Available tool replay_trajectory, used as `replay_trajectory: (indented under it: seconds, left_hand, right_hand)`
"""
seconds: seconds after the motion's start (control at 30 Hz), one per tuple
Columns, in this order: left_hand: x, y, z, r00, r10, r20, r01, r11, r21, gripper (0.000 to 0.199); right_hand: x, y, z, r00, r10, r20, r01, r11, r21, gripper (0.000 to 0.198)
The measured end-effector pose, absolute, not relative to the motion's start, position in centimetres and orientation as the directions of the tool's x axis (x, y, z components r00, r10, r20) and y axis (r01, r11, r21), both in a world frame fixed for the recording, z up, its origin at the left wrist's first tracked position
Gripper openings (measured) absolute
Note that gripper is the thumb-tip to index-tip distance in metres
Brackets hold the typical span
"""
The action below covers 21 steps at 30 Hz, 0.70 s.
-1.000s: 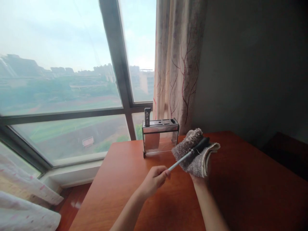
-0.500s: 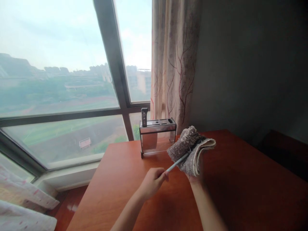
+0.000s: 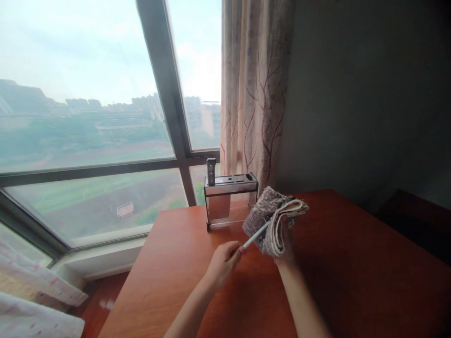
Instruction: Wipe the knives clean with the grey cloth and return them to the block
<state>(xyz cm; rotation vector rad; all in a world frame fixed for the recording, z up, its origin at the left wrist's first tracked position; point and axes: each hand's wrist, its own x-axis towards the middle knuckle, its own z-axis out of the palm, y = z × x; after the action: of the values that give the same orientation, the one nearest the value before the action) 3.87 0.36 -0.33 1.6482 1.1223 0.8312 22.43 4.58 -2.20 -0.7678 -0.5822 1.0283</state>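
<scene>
My left hand (image 3: 225, 260) is closed round the near end of a slim pale rod (image 3: 256, 235). What lies inside the fist is hidden. The rod slants up to the right, and its far end disappears into the fold of a thick grey-brown towel (image 3: 259, 213) with a cream edge. From below and behind, my right hand (image 3: 287, 253) grips this folded towel around the rod; most of its fingers are covered by the cloth. Both hands are above the reddish-brown table (image 3: 176, 281).
Behind the towel, near the table's far edge, stands a clear-sided knife block (image 3: 230, 184) with slots in its top. One dark riveted handle (image 3: 211, 171) sticks up from it. A curtain (image 3: 257, 94) hangs behind, beside a large window (image 3: 88, 117).
The towel has shifted slightly left and towards my left hand along the rod, so less of the rod shows. My left hand has barely moved.
</scene>
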Motion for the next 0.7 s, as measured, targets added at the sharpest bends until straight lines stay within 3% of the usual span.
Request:
replay_trajectory:
  seconds: [0.13,0.33,0.5,0.63,0.7]
  left_hand:
    - [3.6,0.6,-0.2,0.292,0.951,0.098,0.327,-0.196,0.924,0.034]
    - [2.9,0.9,0.3,0.239,0.958,0.157,0.234,-0.214,0.948,0.031]
    - [2.7,1.0,0.6,0.279,0.954,0.106,0.14,-0.149,0.979,0.037]
    - [3.1,1.0,0.6,0.303,0.953,0.027,0.034,-0.039,0.999,0.044]
    - [3.4,0.8,0.6,0.308,0.951,-0.017,0.004,0.017,1.0,0.047]
  right_hand:
    - [22.4,4.2,-2.0,0.496,0.868,-0.037,-0.517,0.261,-0.815,0.032]
    - [22.2,4.2,-1.7,0.509,0.86,-0.046,-0.512,0.259,-0.819,0.03]
    - [22.1,4.4,-1.7,0.395,0.917,-0.05,-0.627,0.23,-0.744,0.03]
    - [21.7,4.2,-0.4,0.118,0.993,0.026,-0.693,0.101,-0.714,0.048]
    - [21.5,3.8,0.3,0.178,0.981,0.078,-0.621,0.173,-0.764,0.05]
